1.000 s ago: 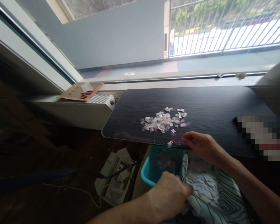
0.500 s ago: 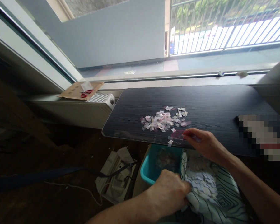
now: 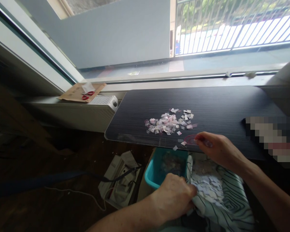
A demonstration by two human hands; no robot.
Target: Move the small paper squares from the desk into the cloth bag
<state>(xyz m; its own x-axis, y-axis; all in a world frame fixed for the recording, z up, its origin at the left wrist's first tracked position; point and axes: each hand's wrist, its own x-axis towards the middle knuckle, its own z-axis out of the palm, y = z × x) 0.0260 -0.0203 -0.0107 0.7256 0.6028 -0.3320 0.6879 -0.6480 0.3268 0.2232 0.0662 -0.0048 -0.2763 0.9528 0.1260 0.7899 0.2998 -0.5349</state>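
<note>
My right hand (image 3: 214, 145) is closed, pinching a thin pink see-through plastic piece with a curved edge (image 3: 189, 140) low over the dark table. A few small slips (image 3: 183, 143) lie at that piece's left edge, near the table's front. Beyond it spreads a loose heap of white and pinkish paper slips (image 3: 168, 123). My left hand (image 3: 175, 195) is closed on the rim of a pale patterned cloth (image 3: 234, 193), below the table edge. White paper pieces (image 3: 209, 188) fill the hollow of this cloth. Left of it, a turquoise bin (image 3: 151, 175) holds more scraps, dimly visible.
The dark table (image 3: 219, 103) stands against the window sill. Red-handled scissors (image 3: 88, 95) rest on a brown envelope (image 3: 72, 91) beside a white radiator (image 3: 103, 100). An open white box with cables (image 3: 122, 180) is on the floor. A blurred-out object (image 3: 270, 138) lies at the table's right.
My right hand has shifted slightly right with the pink plastic piece. A slip by its edge has moved right too, away from another at the table's front edge. My left hand keeps its grip.
</note>
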